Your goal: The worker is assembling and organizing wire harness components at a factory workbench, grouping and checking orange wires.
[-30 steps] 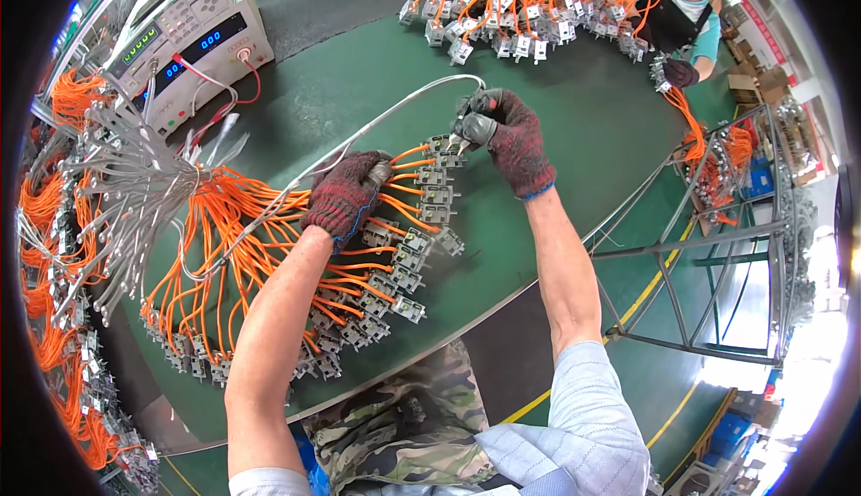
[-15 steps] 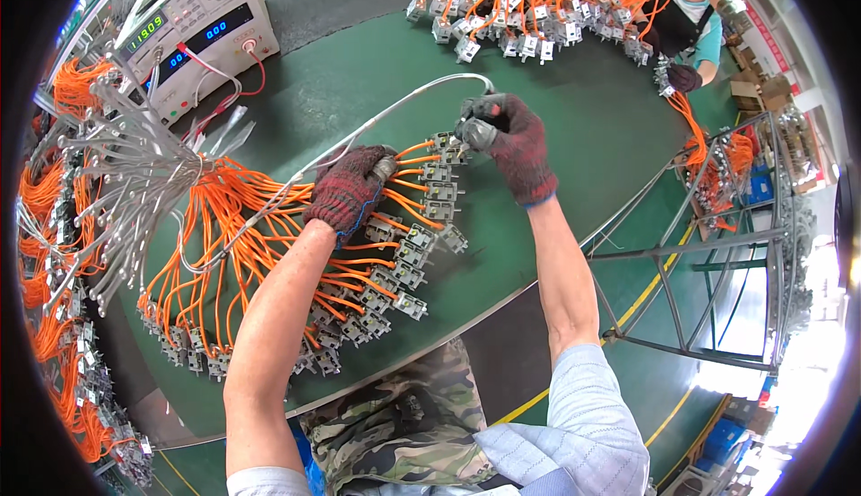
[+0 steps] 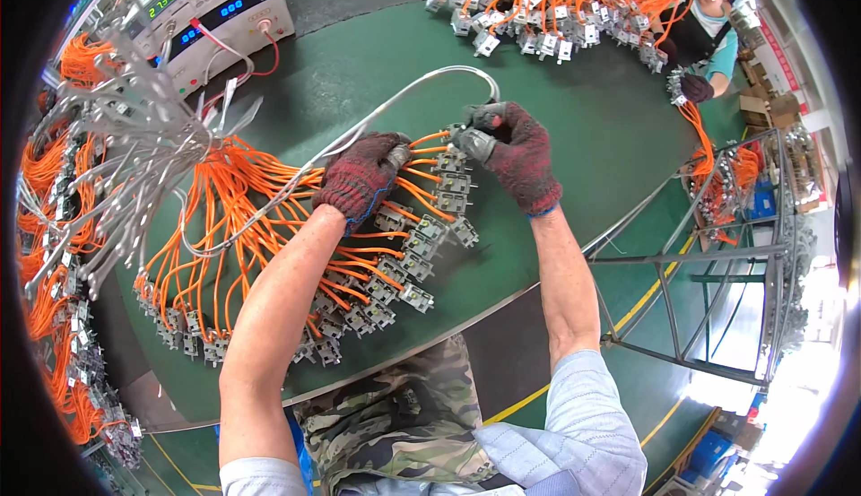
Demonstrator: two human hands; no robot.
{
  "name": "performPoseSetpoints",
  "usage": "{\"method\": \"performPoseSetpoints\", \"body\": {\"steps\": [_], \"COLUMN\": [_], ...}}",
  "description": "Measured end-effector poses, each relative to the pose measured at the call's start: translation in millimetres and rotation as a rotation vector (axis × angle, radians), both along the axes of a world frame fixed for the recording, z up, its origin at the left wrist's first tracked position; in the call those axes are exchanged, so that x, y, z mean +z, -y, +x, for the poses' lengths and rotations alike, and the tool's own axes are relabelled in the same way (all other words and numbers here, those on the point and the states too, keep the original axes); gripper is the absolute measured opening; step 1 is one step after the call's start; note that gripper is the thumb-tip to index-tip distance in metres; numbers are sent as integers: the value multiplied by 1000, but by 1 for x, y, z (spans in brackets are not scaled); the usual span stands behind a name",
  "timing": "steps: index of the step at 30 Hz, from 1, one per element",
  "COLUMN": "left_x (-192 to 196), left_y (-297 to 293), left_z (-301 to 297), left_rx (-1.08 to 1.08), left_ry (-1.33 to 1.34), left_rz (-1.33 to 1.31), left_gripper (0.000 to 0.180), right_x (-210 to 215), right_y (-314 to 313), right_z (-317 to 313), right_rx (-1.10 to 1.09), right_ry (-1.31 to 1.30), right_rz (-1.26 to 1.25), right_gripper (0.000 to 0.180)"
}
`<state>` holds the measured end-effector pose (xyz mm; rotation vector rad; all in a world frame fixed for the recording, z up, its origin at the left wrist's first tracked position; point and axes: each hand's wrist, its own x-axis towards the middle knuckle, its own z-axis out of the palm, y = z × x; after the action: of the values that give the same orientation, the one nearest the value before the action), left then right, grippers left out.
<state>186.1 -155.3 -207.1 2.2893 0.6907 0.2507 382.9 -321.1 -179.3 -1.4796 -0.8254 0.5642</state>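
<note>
both hands gloved in dark red knit. left hand point(image 3: 363, 178) is curled shut over a bunch of orange wires point(image 3: 269, 200) and a small grey probe tip just by the glove's fingertips; exactly what is pinched cannot be told. right hand point(image 3: 516, 155) is closed around a grey metal connector block point(image 3: 471, 142) at the top end of a curved row of like connector blocks point(image 3: 408, 263), each tied to an orange wire. the held block sits just above the green tabletop point(image 3: 583, 128), near its middle, between the two hands, which are close together but apart. a grey cable point(image 3: 404, 92) is looped from the hands back toward the left. a white test meter point(image 3: 215, 12) with lit digits is set at the tabletop's far left, red lead plugged in. a fan of grey metal rods point(image 3: 126, 146) is spread at left. a second heap of orange harnesses point(image 3: 547, 3) lies at the far edge, where another person's gloved hand point(image 3: 695, 88) is seen. a grey metal frame point(image 3: 708, 308) stands at right.
</note>
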Motion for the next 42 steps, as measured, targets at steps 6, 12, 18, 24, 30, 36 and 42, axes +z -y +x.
{"method": "performPoseSetpoints", "body": {"steps": [6,12,18,24,30,36,42], "left_x": [-3,-1,4,2,2,6,-1], "left_y": [-4,-6,-3,-2,-2,-1,-2], "left_z": [0,4,4,3,3,4,2], "left_rx": [18,-49,-24,-23,-19,-24,-25], "left_ry": [11,-54,-89,-58,-50,-84,-58], "left_rz": [-27,50,86,81,56,78,71], "left_gripper": [46,48,46,46,46,47,48], "right_x": [6,14,-3,-2,2,11,7], "right_y": [6,24,23,23,23,31,38], "right_z": [-10,-11,-7,-11,-14,-27,-37], "right_rx": [-25,-35,-72,-42,-28,-53,-25], "right_ry": [-31,-119,-64,-82,11,-146,-82], "right_rz": [109,16,8,-17,-87,34,-23], "right_gripper": [28,27,26,28,26,31,35]}}
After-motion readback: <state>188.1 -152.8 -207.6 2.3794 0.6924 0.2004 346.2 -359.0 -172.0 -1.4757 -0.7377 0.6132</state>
